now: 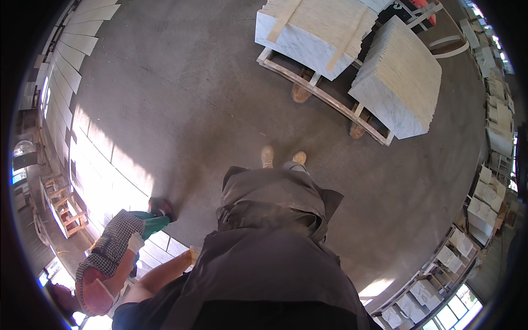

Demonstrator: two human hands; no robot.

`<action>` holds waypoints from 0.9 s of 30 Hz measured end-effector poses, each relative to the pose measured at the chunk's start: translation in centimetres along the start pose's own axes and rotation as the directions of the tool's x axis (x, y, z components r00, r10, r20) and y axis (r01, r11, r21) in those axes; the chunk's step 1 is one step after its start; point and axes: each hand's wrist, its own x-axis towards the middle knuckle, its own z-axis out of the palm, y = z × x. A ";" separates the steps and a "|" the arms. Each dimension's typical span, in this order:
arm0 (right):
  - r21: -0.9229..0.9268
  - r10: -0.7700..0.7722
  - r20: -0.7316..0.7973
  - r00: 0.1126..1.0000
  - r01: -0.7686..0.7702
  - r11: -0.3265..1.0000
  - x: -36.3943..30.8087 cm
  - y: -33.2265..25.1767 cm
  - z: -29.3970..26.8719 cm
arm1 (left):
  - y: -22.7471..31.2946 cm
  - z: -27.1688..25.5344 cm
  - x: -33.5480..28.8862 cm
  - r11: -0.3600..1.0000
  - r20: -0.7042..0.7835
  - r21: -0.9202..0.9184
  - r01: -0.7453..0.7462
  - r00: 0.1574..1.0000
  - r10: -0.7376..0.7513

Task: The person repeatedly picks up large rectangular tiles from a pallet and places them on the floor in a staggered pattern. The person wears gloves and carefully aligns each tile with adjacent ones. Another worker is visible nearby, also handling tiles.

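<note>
Apron (269, 264) hangs right beside left grip (194, 255), wide or narrow I cannot tell

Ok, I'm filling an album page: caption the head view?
Pale slabs stacked on a frame beyond the wearer's boots; a co-worker at left.

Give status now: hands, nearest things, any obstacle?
Left hand mostly hidden by apron; right hand unseen. Stone slabs stacked on frame ahead. Co-worker at left.

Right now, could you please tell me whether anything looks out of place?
One mild oddity: the left marble stack has two tan strips across it, while the right marble stack shows none and sits at an angle to it. Nothing else stands out.
</note>
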 end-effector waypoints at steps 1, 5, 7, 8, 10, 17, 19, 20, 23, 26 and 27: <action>0.003 0.000 -0.001 1.000 0.000 1.000 0.0 -0.2 0.0 | -0.2 -0.4 0.1 1.000 0.001 0.003 -0.001 1.000 0.001; 0.004 -0.001 -0.002 1.000 0.001 1.000 0.2 -1.1 -0.4 | -0.6 -1.8 0.6 1.000 0.003 0.018 -0.003 1.000 0.002; 0.003 -0.003 -0.001 1.000 0.003 1.000 0.2 -1.7 -0.7 | -0.4 -2.7 0.8 1.000 0.007 0.023 -0.003 1.000 0.002; 0.003 -0.002 0.003 1.000 0.002 1.000 0.2 -2.0 -0.9 | -0.2 -3.2 1.0 1.000 0.013 0.030 -0.005 1.000 0.005; 0.008 -0.009 0.000 1.000 0.009 1.000 0.4 -2.7 -1.4 | 0.3 -4.6 1.4 0.998 0.012 0.058 -0.019 1.000 0.019; 0.030 -0.034 0.018 0.999 0.034 0.999 2.3 -4.5 -3.2 | 2.5 -9.9 3.6 0.990 0.027 0.139 -0.034 0.999 0.030; 0.025 -0.042 0.034 0.999 0.041 0.999 2.6 -5.1 -3.8 | 3.4 -11.1 3.9 0.988 0.022 0.150 -0.029 0.999 0.026; 0.019 -0.043 0.047 0.998 0.042 0.999 2.6 -5.6 -4.2 | 3.9 -11.8 4.0 0.988 0.021 0.153 -0.030 0.999 0.027; -0.004 -0.059 0.098 0.993 0.060 0.998 1.6 -7.3 -6.1 | 5.6 -13.8 4.2 0.984 0.008 0.174 -0.026 1.000 0.025; -0.041 -0.077 0.170 0.982 0.085 0.996 -0.7 -9.5 -8.8 | 7.1 -16.0 4.7 0.977 0.000 0.210 -0.028 1.000 0.029; -0.060 -0.086 0.196 0.977 0.100 0.993 -1.6 -10.1 -9.8 | 7.5 -16.8 5.0 0.973 -0.002 0.227 -0.034 0.999 0.035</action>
